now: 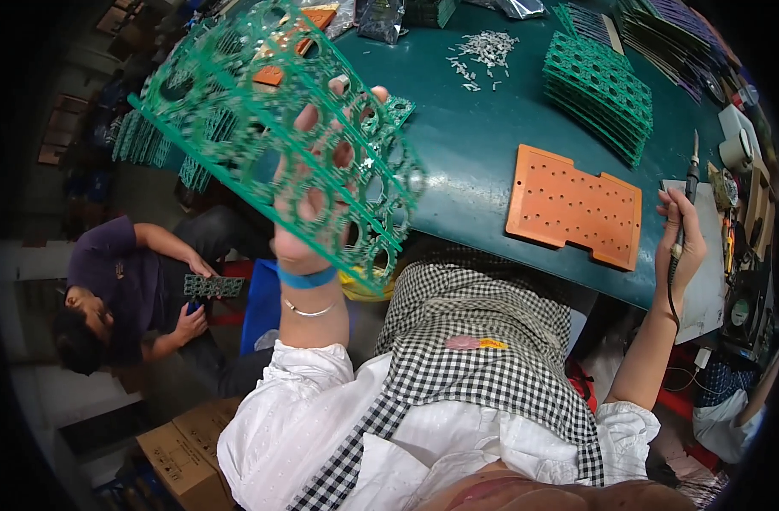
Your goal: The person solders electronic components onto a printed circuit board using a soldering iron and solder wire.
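Note:
My left hand is raised at the left, closed around a green circuit board panel with rows of large round holes. The panel is tilted and smeared by motion; parts of my fingers show through its holes. In my right hand is a soldering iron, gripped like a pen, its tip pointing away from me and its cord hanging by my wrist. Left of that hand, an orange plate dotted with small holes lies bare near the table's front edge.
Stacked green panels stand at the back right, beside bundled thin boards. Small white parts lie heaped on the green table. A tape roll sits far right. A co-worker sits at left, holding a board.

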Tool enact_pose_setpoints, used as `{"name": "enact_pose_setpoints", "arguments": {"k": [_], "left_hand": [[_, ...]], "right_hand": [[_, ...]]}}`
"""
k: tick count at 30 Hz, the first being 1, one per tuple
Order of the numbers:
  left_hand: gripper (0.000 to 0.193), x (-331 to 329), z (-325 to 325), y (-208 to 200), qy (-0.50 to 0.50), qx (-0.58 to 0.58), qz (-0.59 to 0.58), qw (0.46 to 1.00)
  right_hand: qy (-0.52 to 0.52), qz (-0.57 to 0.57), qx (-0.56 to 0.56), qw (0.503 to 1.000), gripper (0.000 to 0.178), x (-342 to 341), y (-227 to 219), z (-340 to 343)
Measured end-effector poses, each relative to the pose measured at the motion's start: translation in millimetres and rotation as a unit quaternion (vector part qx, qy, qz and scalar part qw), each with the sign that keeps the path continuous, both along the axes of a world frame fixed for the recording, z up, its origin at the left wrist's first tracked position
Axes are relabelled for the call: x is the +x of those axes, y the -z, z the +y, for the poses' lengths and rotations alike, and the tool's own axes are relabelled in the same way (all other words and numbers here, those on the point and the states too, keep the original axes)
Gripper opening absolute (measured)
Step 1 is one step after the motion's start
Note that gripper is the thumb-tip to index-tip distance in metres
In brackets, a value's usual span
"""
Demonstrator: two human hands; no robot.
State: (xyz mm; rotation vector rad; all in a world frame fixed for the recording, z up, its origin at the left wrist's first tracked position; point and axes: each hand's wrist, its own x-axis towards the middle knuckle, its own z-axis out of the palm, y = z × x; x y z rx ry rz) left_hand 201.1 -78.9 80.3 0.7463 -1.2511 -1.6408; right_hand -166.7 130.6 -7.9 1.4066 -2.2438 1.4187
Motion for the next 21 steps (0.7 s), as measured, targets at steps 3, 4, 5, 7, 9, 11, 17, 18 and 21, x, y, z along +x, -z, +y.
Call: {"name": "enact_pose_setpoints", "arguments": {"k": [3, 4, 5, 7, 9, 11, 17, 18, 21], "left_hand": [[0.117, 24.6, -9.6, -4.8, 0.046, -0.258, -0.179, 0.948], [0.116, 30.6, -15.4, -11.3, 0.031, -0.336, -0.409, 0.848], [0.112, 27.1, -19.8, -12.4, -0.019, -0.409, -0.513, 0.754], [0.11, 27.1, -34.5, -0.6, -0.036, -0.408, -0.566, 0.716], [0.105, 38.5, -55.6, 17.6, -0.052, -0.417, -0.619, 0.664], [0.106, 43.6, -74.9, 29.6, -0.05, -0.39, -0.629, 0.67], [0.108, 40.7, -98.7, 37.9, -0.07, -0.33, -0.678, 0.653], [0.107, 36.1, -99.5, 39.1, -0.047, -0.332, -0.691, 0.64], [0.106, 30.0, -107.3, 47.0, -0.018, -0.322, -0.72, 0.615]], "right_hand": [[0.013, -0.035, -0.004, 0.999, 0.017, 1.6, -0.2, 3.4], [0.02, -0.03, 0.005, 0.999, 0.017, 1.9, -0.4, 3.6], [0.028, -0.024, 0.014, 0.999, 0.017, 2.1, -0.3, 4.1], [0.028, -0.022, 0.026, 0.999, 0.017, 0.4, 2.6, 4.7], [0.022, -0.02, 0.034, 0.999, 0.016, 1.1, 3.4, 2.5], [0.012, -0.016, 0.032, 0.999, 0.016, 3.6, 3.4, 1.5], [0.034, -0.033, 0.041, 0.998, 0.015, 2.6, 1.4, 9.3], [0.035, -0.033, 0.041, 0.998, 0.015, 1.5, 1.9, 10.3], [0.038, -0.025, 0.059, 0.997, 0.015, 0.2, 1.8, 10.8]]}}
